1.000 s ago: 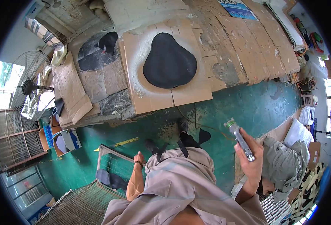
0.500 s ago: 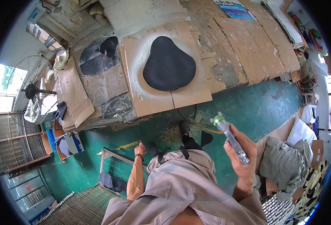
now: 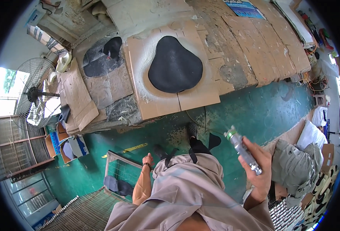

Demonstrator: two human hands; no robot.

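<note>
My right hand (image 3: 261, 168) is closed around a silver spray gun (image 3: 242, 149) with a green ring, held at the right of my body and away from the bench. My left hand (image 3: 147, 159) hangs by my left side with its fingers loosely apart and nothing in them, near a wire rack's frame. On the bench ahead, a black, rounded, saddle-shaped padded piece (image 3: 175, 66) lies flat on a cardboard sheet (image 3: 195, 103). Pale spray residue rings the piece on the cardboard.
Left of the cardboard lie black scraps (image 3: 111, 48). A wire-cage fan (image 3: 33, 94) stands at far left, above an open box (image 3: 75, 148). Low wire racks (image 3: 85, 210) flank me. A grey cloth heap (image 3: 295, 165) is at right; a hose (image 3: 205, 117) hangs below the bench.
My right hand has moved to the right and slightly down with the spray gun. My left hand is a little lower, still hanging. The padded piece rests in the same place on the cardboard.
</note>
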